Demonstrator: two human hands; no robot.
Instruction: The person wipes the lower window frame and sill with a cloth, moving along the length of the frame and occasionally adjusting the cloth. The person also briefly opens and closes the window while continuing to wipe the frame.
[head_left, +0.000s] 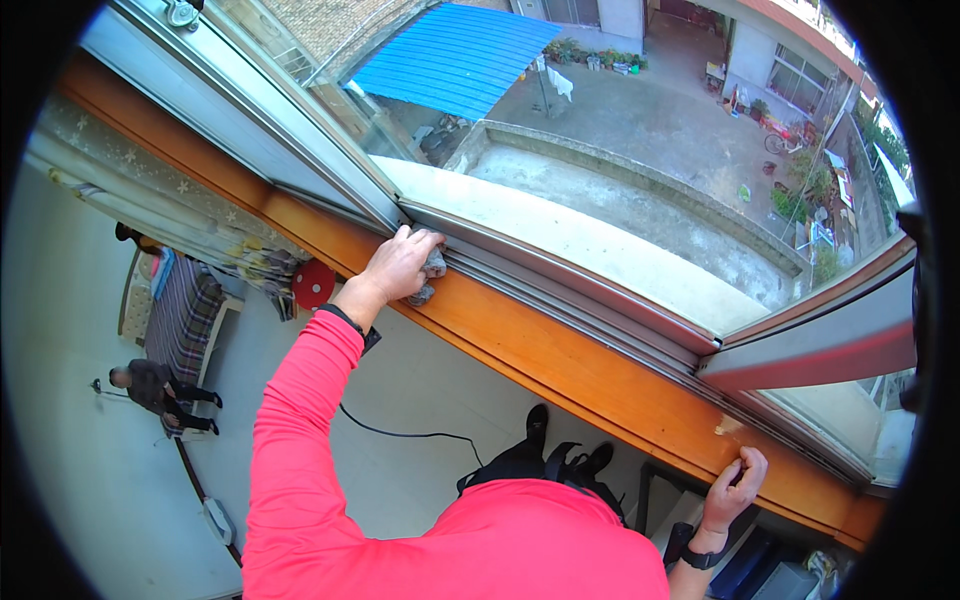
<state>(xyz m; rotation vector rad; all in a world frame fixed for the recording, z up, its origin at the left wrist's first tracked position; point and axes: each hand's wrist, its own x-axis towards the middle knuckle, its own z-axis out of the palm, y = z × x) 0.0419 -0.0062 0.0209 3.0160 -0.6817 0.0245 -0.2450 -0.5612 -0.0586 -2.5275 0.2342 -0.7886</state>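
Note:
My left hand grips a damp-looking grey cloth bunched beneath its fingers. It presses at the corner where the sliding window's frame meets the metal track. Part of the cloth hangs over the orange-brown wooden sill. Farther along, my right hand is at the sill's inner edge, fingers loosely curled and nothing visible in them. A pale, shiny patch marks the sill close to that hand.
Behind the sill on the left are a curtain, a red spotted stool, a bed and a seated person. A black cable crosses the floor. Boxes stand below the sill at right. Outside lies a courtyard.

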